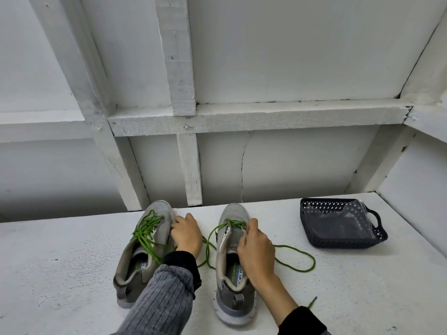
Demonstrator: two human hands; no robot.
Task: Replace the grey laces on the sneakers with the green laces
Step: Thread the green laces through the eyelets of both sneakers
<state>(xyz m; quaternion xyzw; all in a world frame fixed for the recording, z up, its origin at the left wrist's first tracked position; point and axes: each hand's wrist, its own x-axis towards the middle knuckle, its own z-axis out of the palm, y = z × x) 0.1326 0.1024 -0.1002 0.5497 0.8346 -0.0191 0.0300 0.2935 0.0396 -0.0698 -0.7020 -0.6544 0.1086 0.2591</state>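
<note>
two grey sneakers stand side by side on the white worktop. the left hand grips the side of the left sneaker, already laced green. the right hand pinches the green lace at the right sneaker.

Two sneakers stand side by side on the table in the lower middle of the frame, toes toward the wall behind. The left sneaker sits left of centre, the right sneaker right of it. A lace trails from the right sneaker onto the table at its right. The basket lies farther right, near the wall.
</note>
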